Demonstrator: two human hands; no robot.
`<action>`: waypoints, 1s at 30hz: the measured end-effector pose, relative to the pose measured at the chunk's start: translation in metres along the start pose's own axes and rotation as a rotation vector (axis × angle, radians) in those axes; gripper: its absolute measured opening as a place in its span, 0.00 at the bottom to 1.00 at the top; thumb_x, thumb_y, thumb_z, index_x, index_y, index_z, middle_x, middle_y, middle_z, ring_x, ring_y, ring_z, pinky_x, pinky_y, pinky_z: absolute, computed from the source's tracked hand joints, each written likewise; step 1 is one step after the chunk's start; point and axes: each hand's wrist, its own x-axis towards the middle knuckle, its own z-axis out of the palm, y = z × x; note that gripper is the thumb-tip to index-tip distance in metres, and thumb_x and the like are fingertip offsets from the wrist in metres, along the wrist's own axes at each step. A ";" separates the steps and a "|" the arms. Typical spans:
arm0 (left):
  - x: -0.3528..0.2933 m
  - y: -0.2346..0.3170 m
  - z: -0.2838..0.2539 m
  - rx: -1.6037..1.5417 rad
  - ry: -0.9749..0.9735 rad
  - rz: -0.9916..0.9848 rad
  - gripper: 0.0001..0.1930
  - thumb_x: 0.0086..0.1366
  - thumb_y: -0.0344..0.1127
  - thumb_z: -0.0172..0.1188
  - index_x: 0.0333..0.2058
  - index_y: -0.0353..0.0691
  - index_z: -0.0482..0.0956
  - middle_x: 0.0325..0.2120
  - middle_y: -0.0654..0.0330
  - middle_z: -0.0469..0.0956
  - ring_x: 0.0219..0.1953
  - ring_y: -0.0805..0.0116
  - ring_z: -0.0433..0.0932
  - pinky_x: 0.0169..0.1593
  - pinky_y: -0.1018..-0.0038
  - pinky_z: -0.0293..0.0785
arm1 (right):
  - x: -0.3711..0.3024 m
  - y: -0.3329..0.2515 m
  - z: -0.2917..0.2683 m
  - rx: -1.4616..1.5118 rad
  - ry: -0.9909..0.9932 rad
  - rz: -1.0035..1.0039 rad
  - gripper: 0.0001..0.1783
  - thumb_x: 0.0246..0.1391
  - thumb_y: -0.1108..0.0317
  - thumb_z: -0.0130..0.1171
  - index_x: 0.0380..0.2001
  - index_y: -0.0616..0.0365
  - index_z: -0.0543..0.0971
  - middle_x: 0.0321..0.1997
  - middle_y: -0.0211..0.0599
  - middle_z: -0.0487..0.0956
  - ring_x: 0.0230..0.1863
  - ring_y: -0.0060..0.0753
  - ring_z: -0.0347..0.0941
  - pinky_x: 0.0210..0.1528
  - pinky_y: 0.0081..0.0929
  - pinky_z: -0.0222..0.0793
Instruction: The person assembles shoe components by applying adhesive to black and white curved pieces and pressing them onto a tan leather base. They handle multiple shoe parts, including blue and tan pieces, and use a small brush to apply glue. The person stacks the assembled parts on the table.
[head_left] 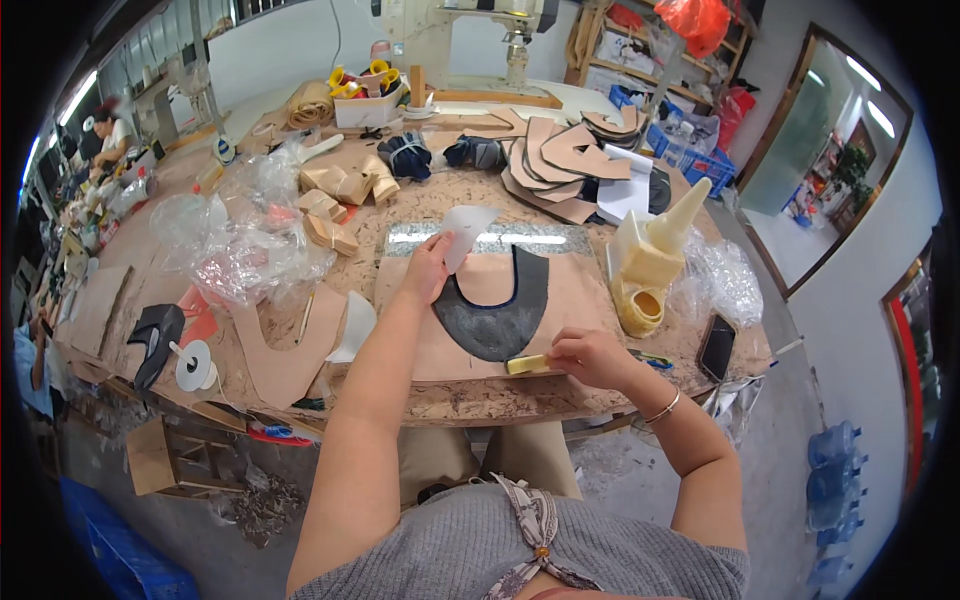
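my left hand [430,272] pinches a thin whitish sheet [469,232] over the upper left of a dark u-shaped piece [490,328]. this piece lies in front of me on a tan sheet [575,300], its opening facing away from me, on a brown patterned table [465,403]. my right hand [588,357] has its fingers closed on the end of a yellow block [528,365], beside the curve's lower right. farther right are a yellow container [650,262] with a pointed top and a dark phone [716,347].
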 end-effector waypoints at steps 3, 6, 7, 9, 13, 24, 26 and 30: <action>-0.001 0.001 0.001 -0.013 -0.029 0.004 0.18 0.69 0.41 0.53 0.49 0.32 0.72 0.43 0.54 0.77 0.43 0.63 0.79 0.46 0.72 0.78 | 0.003 -0.010 0.000 0.107 0.115 0.075 0.04 0.50 0.70 0.61 0.28 0.58 0.78 0.31 0.39 0.76 0.32 0.44 0.75 0.35 0.36 0.71; -0.001 0.001 -0.001 0.018 -0.004 0.004 0.18 0.68 0.41 0.54 0.49 0.32 0.72 0.43 0.54 0.77 0.44 0.63 0.78 0.47 0.70 0.77 | 0.014 -0.009 0.017 -0.068 0.214 0.030 0.05 0.50 0.70 0.61 0.30 0.58 0.79 0.32 0.39 0.76 0.31 0.45 0.74 0.35 0.35 0.71; 0.001 0.000 0.001 0.028 -0.007 0.009 0.18 0.68 0.41 0.54 0.49 0.32 0.71 0.44 0.54 0.77 0.44 0.63 0.78 0.48 0.70 0.77 | 0.015 -0.005 0.025 -0.138 0.162 0.012 0.05 0.50 0.71 0.61 0.31 0.58 0.79 0.32 0.39 0.76 0.31 0.45 0.74 0.34 0.35 0.72; 0.003 -0.005 0.002 0.048 -0.015 0.019 0.19 0.68 0.41 0.54 0.50 0.32 0.71 0.44 0.53 0.77 0.45 0.62 0.78 0.49 0.69 0.77 | 0.003 -0.002 0.027 -0.166 0.114 -0.011 0.07 0.50 0.71 0.62 0.33 0.59 0.80 0.30 0.40 0.77 0.29 0.45 0.75 0.32 0.33 0.72; 0.006 -0.009 -0.021 0.028 -0.039 0.063 0.18 0.68 0.40 0.54 0.50 0.33 0.71 0.45 0.54 0.76 0.47 0.62 0.77 0.52 0.68 0.74 | -0.044 -0.005 -0.013 0.114 0.249 0.111 0.06 0.48 0.71 0.64 0.31 0.61 0.82 0.26 0.41 0.79 0.27 0.38 0.76 0.31 0.28 0.72; -0.039 0.036 0.034 -0.294 0.021 0.244 0.15 0.68 0.36 0.54 0.50 0.36 0.70 0.48 0.56 0.74 0.50 0.60 0.75 0.56 0.67 0.73 | -0.134 0.103 -0.027 -0.396 0.784 0.638 0.11 0.48 0.69 0.64 0.36 0.59 0.81 0.38 0.47 0.81 0.37 0.46 0.79 0.39 0.37 0.73; -0.069 0.034 0.043 0.091 0.044 0.318 0.14 0.68 0.34 0.53 0.49 0.34 0.72 0.47 0.55 0.74 0.49 0.59 0.76 0.54 0.67 0.73 | -0.136 0.097 -0.025 -0.526 0.837 0.507 0.10 0.47 0.70 0.64 0.35 0.58 0.81 0.46 0.49 0.77 0.43 0.49 0.76 0.43 0.40 0.71; -0.139 0.031 0.080 1.014 -0.120 0.931 0.12 0.59 0.28 0.60 0.42 0.42 0.81 0.46 0.57 0.75 0.48 0.56 0.75 0.54 0.64 0.71 | -0.134 0.065 -0.024 -0.684 1.039 0.404 0.13 0.44 0.74 0.66 0.36 0.61 0.81 0.51 0.49 0.73 0.45 0.51 0.71 0.47 0.38 0.68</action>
